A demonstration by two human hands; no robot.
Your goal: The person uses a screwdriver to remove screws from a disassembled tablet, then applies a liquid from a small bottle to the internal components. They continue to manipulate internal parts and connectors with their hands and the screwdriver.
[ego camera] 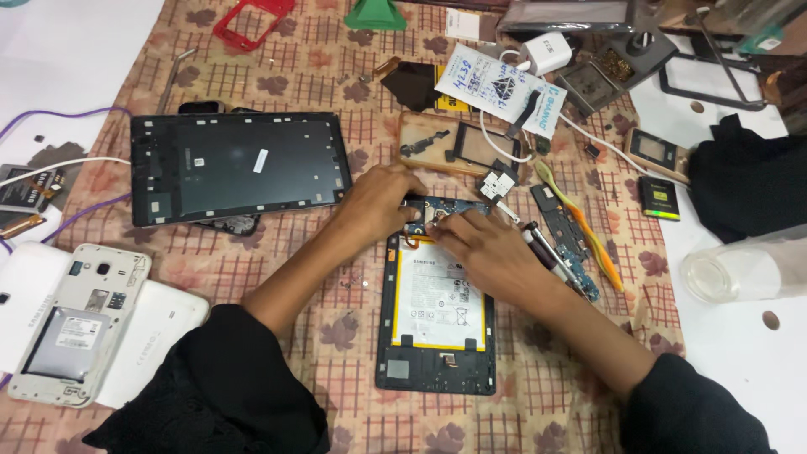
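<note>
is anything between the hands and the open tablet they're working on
Nothing visible. Both the left hand and right hand already rest on the circuit board at the top end of the open tablet, above its battery.

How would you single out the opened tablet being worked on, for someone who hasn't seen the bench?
Start at the brown checked cloth covering the bench and find the two hands meeting at its middle. Left hand and right hand rest on the upper end of the opened tablet. Unlike the dark tablet frame at left, it shows a white, yellow-edged battery.
</note>
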